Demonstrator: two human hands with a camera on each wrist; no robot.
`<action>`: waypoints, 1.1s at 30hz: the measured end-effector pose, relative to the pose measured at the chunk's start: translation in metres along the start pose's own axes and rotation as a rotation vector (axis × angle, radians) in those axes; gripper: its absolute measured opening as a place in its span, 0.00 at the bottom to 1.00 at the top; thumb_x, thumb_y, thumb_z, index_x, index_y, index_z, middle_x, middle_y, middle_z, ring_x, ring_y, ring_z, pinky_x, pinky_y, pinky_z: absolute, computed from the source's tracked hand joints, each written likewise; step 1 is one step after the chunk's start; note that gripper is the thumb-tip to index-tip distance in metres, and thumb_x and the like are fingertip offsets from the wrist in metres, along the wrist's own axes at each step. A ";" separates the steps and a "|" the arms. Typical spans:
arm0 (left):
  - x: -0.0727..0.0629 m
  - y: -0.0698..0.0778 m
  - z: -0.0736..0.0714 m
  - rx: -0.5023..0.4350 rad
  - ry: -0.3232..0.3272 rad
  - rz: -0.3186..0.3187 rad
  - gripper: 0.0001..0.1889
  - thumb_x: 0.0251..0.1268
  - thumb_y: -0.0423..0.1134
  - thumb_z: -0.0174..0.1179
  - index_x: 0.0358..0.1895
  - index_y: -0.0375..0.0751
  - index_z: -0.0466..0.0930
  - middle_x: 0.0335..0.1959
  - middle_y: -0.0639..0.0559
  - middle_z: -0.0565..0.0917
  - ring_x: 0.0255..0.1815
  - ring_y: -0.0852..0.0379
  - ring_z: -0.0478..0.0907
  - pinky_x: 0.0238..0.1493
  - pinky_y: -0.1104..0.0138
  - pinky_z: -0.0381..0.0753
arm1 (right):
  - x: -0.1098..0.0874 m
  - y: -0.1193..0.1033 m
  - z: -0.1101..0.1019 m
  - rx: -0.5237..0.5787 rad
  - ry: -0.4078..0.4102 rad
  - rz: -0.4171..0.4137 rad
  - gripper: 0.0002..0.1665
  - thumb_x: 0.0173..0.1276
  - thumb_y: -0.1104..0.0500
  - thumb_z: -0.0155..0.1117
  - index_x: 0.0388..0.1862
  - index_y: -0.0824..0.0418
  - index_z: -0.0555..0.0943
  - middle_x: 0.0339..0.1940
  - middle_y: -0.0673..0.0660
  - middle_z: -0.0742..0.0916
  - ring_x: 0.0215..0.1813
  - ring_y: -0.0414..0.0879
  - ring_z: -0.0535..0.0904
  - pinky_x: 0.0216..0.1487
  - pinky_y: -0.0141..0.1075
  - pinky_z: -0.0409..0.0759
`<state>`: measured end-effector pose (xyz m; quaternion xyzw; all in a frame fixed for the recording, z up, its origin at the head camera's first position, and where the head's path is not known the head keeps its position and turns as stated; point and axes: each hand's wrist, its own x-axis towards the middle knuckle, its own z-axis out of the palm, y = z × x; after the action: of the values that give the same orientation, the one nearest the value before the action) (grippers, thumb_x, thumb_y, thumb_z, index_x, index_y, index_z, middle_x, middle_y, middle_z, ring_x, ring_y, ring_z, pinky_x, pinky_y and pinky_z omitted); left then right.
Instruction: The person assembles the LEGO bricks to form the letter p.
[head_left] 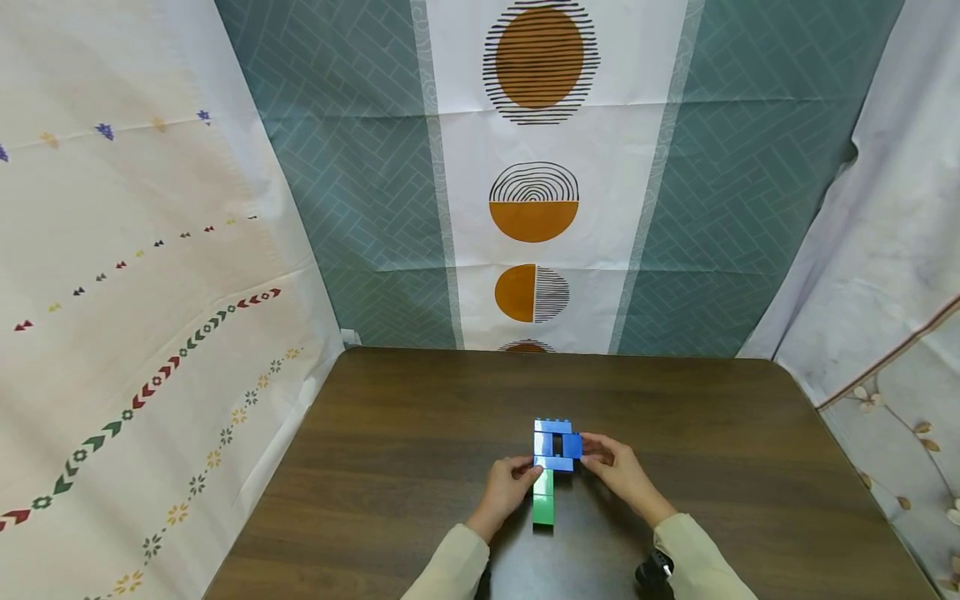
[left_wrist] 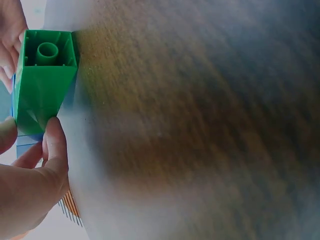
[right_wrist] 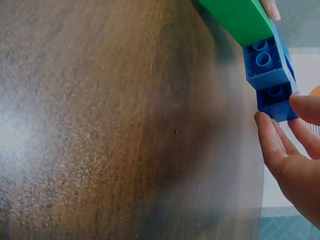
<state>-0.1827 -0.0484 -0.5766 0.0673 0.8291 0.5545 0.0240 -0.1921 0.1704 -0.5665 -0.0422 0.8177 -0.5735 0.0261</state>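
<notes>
In the head view, a toy-brick build joins a stem of green bricks [head_left: 543, 510] to a group of blue bricks [head_left: 543, 442] with a small gap in the middle. My left hand [head_left: 504, 493] pinches the build near where green meets blue. On the other side, my right hand [head_left: 621, 475] holds the outermost blue brick [head_left: 573, 446] between thumb and fingers. The left wrist view shows the hollow end of the green stem [left_wrist: 42, 90]. Hollow undersides of the blue bricks [right_wrist: 267, 77] face the right wrist camera. Whether the build touches the table is unclear.
The brown wooden table [head_left: 375, 467] spreads around the hands. Behind it hangs a teal and white patterned cloth [head_left: 480, 308]. White printed cloths hang at the left [head_left: 187, 275] and right [head_left: 862, 275]. A black wrist device [head_left: 654, 573] sits by the right sleeve.
</notes>
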 end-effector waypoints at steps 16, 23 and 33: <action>0.001 0.000 0.004 -0.018 -0.010 -0.061 0.17 0.62 0.37 0.65 0.47 0.25 0.83 0.37 0.44 0.83 0.37 0.55 0.79 0.36 0.67 0.82 | 0.001 0.010 0.000 0.023 -0.028 0.082 0.23 0.67 0.68 0.63 0.61 0.69 0.75 0.49 0.63 0.83 0.46 0.52 0.82 0.45 0.38 0.84; -0.002 0.000 0.006 -0.005 0.001 -0.058 0.15 0.62 0.35 0.66 0.46 0.25 0.83 0.36 0.42 0.84 0.37 0.53 0.80 0.35 0.66 0.82 | -0.001 0.013 0.002 0.023 -0.040 0.097 0.23 0.67 0.69 0.62 0.60 0.73 0.74 0.49 0.65 0.83 0.47 0.54 0.82 0.45 0.41 0.84; 0.002 0.002 0.006 0.026 0.005 -0.070 0.16 0.63 0.37 0.65 0.47 0.27 0.83 0.39 0.41 0.84 0.39 0.51 0.81 0.37 0.64 0.83 | 0.004 0.013 0.004 0.019 -0.024 0.089 0.22 0.65 0.72 0.61 0.59 0.74 0.74 0.47 0.65 0.83 0.44 0.53 0.82 0.44 0.41 0.84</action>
<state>-0.1835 -0.0418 -0.5768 0.0371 0.8381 0.5427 0.0407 -0.1964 0.1708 -0.5804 -0.0126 0.8130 -0.5789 0.0616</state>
